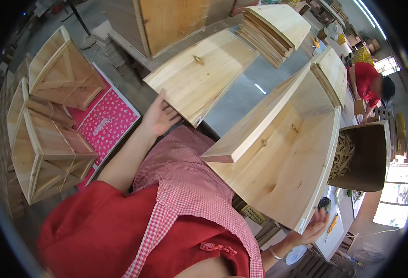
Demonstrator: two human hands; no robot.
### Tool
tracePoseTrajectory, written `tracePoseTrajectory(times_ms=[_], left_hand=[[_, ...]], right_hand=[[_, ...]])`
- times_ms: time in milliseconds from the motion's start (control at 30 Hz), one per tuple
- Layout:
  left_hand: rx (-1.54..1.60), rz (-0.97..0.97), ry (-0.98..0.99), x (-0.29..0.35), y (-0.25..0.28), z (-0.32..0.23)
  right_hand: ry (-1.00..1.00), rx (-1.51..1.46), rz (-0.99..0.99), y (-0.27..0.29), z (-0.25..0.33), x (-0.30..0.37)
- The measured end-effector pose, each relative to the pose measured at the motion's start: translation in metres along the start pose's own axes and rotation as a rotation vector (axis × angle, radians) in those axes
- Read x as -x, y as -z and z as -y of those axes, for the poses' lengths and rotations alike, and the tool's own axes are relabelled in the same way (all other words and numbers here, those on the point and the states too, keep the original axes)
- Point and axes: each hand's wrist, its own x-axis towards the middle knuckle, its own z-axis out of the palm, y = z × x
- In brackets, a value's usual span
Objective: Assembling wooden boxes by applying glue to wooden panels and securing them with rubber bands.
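Bright red short-sleeved shirt (97,227) right up close, red-and-white gingham apron (192,197) over it, and just beyond, angled across the front of the grey worktop (232,109), sits the open-faced, pale wooden box (301,157)! Its near end juts toward the wearer's right side. Stiff boards, this one, bulky and probably moderately heavy; smooth faces could slide under a palm, and the joints look the likelier weak spots. Best hold, I'd judge: both long side boards, low down, clear of the white line on the right-hand rim, which may be wet glue.

Over to the left, a flat, pale wooden panel (201,69) with a dark knot, lying past the worktop's near edge: rigid, thin, fairly light by the look of it, best taken by its edges.

Now the grips! The left hand (156,119) is loosely spread, thumb up at the panel's near edge, fingers reaching beneath; firm contact, can't tell. Out right, the right hand (314,228) is half open, fingers apart beside the box's near right corner; whether it touches, can't tell.
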Motion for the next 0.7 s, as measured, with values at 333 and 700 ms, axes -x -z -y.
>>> tracePoseTrajectory(times_ms=[333, 700], left_hand=[[0.056, 0.292, -0.461, 0.072, -0.101, -0.028], [-1.136, 0.62, -2.082, 0.172, -0.214, -0.028]], right_hand=[[0.41, 0.064, 0.059, -0.017, 0.092, -0.049], [1.5, 0.27, 0.341, -0.064, 0.27, -0.02]])
